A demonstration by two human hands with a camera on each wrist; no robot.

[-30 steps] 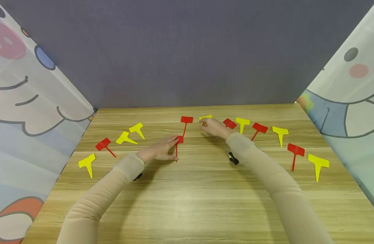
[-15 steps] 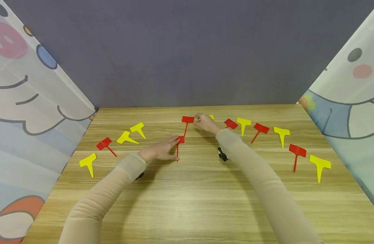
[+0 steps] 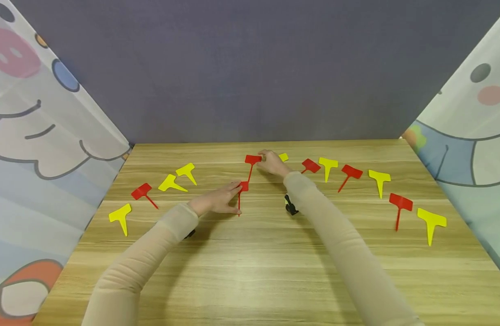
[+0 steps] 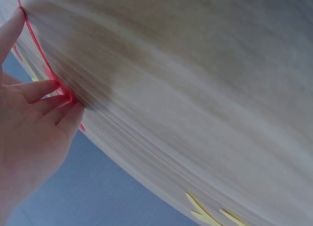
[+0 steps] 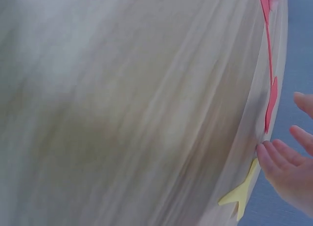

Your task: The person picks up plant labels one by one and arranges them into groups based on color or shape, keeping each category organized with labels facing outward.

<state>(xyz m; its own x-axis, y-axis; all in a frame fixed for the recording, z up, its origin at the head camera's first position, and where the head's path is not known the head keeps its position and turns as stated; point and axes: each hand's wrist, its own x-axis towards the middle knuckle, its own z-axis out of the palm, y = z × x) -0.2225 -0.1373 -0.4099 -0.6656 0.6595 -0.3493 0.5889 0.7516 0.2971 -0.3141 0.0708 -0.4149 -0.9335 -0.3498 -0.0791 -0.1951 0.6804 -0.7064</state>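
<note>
The left hand (image 3: 221, 199), fingers spread, touches the near red tag (image 3: 244, 186); at its 1 o'clock lies the far red tag (image 3: 253, 159), beside the right hand (image 3: 273, 163), fingers loosely parted, contact unclear

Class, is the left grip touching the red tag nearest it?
Touching. The left wrist view shows the left grip with fingertips on the red tag and thumb against its stem.

No readable text, labels, brands, numbers or signs.
</note>
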